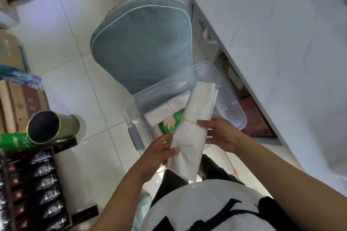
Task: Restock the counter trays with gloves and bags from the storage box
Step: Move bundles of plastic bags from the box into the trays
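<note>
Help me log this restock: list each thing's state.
Clear plastic storage box: open, lid off, on the chair.
White banded bag bundle: lifted above the box, held at both ends.
Green glove packet: lying in the box.
Left hand: gripping the bundle.
Right hand: gripping the bundle.

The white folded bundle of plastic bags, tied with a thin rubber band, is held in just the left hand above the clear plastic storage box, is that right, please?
Not quite: both hands hold it. In the head view the left hand grips the white folded bundle of plastic bags low down, and the right hand holds it at the thin rubber band, above the clear plastic storage box.
</note>
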